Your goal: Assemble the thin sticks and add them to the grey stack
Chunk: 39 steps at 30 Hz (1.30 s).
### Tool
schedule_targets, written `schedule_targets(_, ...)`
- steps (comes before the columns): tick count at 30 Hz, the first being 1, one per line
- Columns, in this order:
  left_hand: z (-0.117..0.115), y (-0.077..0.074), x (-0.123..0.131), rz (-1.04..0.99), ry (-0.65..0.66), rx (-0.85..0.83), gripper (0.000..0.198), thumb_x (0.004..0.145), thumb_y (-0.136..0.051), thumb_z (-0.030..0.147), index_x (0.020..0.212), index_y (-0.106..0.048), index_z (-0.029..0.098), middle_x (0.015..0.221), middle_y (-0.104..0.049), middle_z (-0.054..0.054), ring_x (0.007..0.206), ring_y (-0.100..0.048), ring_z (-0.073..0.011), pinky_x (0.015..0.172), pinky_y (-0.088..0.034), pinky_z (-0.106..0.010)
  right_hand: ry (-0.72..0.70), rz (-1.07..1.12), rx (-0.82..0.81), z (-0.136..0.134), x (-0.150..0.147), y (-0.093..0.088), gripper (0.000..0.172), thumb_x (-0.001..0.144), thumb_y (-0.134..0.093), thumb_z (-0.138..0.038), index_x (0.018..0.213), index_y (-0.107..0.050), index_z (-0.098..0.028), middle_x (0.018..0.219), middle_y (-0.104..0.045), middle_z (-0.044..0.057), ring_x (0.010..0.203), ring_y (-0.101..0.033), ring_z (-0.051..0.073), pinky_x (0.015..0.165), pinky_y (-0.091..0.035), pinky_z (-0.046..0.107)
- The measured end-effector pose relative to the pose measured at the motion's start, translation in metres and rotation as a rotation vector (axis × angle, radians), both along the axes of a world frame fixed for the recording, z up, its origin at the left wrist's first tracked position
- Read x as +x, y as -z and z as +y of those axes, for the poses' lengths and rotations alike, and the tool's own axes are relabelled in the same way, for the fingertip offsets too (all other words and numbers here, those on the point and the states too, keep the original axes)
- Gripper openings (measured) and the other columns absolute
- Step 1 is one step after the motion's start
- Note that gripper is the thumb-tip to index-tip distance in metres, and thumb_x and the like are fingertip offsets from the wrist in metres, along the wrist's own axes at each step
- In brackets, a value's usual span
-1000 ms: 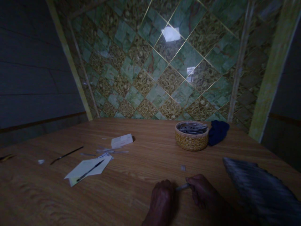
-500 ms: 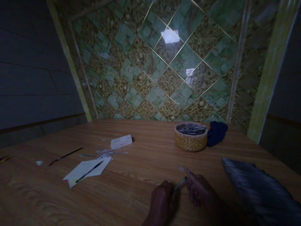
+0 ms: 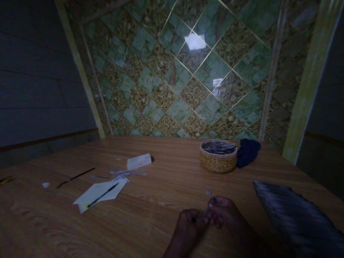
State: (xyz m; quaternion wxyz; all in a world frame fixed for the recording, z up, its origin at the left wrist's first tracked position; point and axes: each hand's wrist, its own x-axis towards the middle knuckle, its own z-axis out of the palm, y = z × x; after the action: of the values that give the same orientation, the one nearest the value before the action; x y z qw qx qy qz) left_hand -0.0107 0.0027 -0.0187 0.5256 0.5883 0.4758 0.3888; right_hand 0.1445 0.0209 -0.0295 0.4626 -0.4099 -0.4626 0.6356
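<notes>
In the head view my left hand is closed around the lower end of a slim grey pen-like stick. My right hand pinches the upper, dark end of the same stick between thumb and fingers. Both hands are close together, low over the front of the table, and the fingers cover most of the stick. Just beyond them a small pale, clear-looking bit lies on the wood.
On the wooden table, a wicker basket of thin sticks stands beside dark blue cloth. Dark ribbed rows lie right. Left are a pen on paper, a white box and a thin dark brush-like stick.
My right hand's extended index finger has folded in, and that hand now grips the stick's upper end. My left hand has shifted slightly, and more of the stick is covered.
</notes>
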Motion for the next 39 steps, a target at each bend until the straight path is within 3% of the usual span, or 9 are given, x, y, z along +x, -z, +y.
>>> schedule_targets(4, 0.006, 0.003, -0.006, -0.126, 0.007, -0.057, 0.052, 0.070, -0.057, 0.061, 0.056, -0.061, 0.011, 0.046, -0.055, -0.002, 0.038, -0.041, -0.0078, 0.042, -0.027, -0.021, 0.085, 0.070, 0.005, -0.001, 0.008, -0.006, 0.046, 0.056, -0.073, -0.055, 0.069, -0.051, -0.016, 0.056, -0.064, 0.001, 0.042, -0.055, 0.009, 0.038, -0.035, 0.018)
schedule_targets(12, 0.008, 0.003, -0.010, -0.269, -0.009, -0.163, 0.046, 0.075, -0.057, 0.053, 0.062, -0.063, 0.009, 0.045, -0.058, -0.003, 0.033, -0.044, -0.0072, 0.038, -0.026, -0.019, 0.112, 0.126, -0.006, -0.004, 0.010, -0.013, 0.044, 0.055, -0.075, -0.051, 0.069, -0.052, -0.016, 0.054, -0.063, 0.001, 0.041, -0.054, 0.009, 0.038, -0.035, 0.018)
schedule_targets(20, 0.005, -0.002, -0.014, -0.263, 0.095, -0.191, 0.026, 0.056, -0.076, 0.032, 0.064, -0.066, 0.008, 0.046, -0.059, -0.002, 0.035, -0.044, -0.0060, 0.037, -0.027, -0.017, 0.094, 0.153, 0.008, -0.003, 0.013, -0.014, 0.041, 0.059, -0.073, -0.047, 0.072, -0.051, -0.016, 0.056, -0.064, 0.002, 0.044, -0.056, 0.010, 0.038, -0.035, 0.017)
schedule_targets(28, 0.000, -0.006, -0.009, -0.215, 0.130, -0.152, 0.024, 0.058, -0.073, 0.033, 0.061, -0.066, 0.009, 0.045, -0.058, -0.001, 0.034, -0.043, -0.0059, 0.037, -0.028, -0.018, 0.052, 0.094, 0.039, -0.005, 0.015, -0.003, 0.045, 0.058, -0.074, -0.051, 0.074, -0.050, -0.016, 0.058, -0.066, 0.004, 0.043, -0.057, 0.012, 0.037, -0.037, 0.019)
schedule_targets(34, -0.004, 0.000, -0.001, -0.170, 0.265, -0.096, 0.039, 0.068, -0.066, 0.049, 0.063, -0.065, 0.010, 0.052, -0.061, -0.004, 0.039, -0.048, -0.0081, 0.042, -0.034, -0.020, 0.034, 0.088, -0.027, -0.012, 0.032, 0.011, 0.052, 0.053, -0.074, -0.056, 0.073, -0.048, -0.017, 0.057, -0.067, 0.005, 0.041, -0.059, 0.014, 0.036, -0.037, 0.020)
schedule_targets(39, 0.001, 0.018, 0.005, -0.086, 0.143, -0.041, 0.050, 0.062, -0.064, 0.061, 0.055, -0.057, 0.012, 0.047, -0.053, -0.001, 0.037, -0.046, -0.0089, 0.042, -0.032, -0.021, 0.143, 0.154, -0.083, -0.026, 0.046, 0.024, 0.050, 0.052, -0.073, -0.057, 0.067, -0.046, -0.018, 0.048, -0.063, 0.002, 0.036, -0.054, 0.011, 0.037, -0.037, 0.020)
